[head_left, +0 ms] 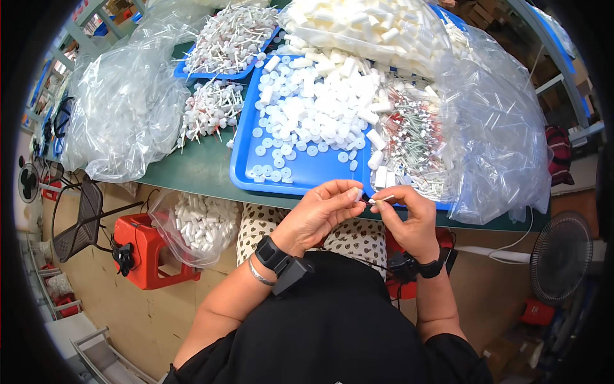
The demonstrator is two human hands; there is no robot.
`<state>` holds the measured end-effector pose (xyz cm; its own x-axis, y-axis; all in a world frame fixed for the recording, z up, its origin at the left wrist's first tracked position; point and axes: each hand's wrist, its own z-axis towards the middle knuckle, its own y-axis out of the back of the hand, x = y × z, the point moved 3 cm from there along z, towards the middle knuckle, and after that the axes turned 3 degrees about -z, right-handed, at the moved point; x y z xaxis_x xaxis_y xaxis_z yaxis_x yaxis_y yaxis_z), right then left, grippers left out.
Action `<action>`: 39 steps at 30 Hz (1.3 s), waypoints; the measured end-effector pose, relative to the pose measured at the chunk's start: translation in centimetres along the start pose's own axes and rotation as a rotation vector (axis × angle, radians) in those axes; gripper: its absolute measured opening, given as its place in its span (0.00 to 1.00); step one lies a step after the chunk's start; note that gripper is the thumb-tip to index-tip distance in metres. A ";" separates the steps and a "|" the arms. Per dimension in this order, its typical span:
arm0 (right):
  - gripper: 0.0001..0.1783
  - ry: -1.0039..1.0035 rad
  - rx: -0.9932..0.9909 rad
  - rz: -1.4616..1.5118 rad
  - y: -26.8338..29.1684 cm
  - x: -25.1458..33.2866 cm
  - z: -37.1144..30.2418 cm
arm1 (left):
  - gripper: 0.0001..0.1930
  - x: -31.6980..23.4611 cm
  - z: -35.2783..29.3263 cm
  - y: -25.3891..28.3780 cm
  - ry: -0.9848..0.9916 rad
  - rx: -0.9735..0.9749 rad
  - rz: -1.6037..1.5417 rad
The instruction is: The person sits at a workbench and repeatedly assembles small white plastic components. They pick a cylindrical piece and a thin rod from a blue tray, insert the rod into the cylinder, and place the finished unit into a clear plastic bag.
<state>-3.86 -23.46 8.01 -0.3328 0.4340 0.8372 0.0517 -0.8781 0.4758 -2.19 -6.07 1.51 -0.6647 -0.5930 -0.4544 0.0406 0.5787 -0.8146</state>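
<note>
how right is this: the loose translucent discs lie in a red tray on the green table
The tray is blue, not red, as the head view shows; the loose translucent discs do lie in it, on the green table.

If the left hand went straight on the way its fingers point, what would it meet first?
Most likely the right hand, pinching a thin white stick, just to the right of the left hand; depth is unclear from this one view.
</note>
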 end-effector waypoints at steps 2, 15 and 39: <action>0.05 -0.097 -0.056 0.131 -0.1 -0.5 -0.3 | 0.13 -0.1 0.1 0.2 0.012 0.002 -0.008; 0.06 -0.252 -0.251 0.512 -2.1 -1.0 -0.8 | 0.11 0.4 0.1 0.6 0.061 0.025 -0.105; 0.07 -0.343 -0.036 0.379 -2.2 -1.4 -2.0 | 0.12 0.0 0.0 0.7 -0.041 0.076 -0.220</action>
<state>-5.40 -22.50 5.29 0.0318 0.1194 0.9923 0.0742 -0.9904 0.1168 -2.14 -5.66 0.99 -0.6326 -0.7237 -0.2758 -0.0453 0.3901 -0.9197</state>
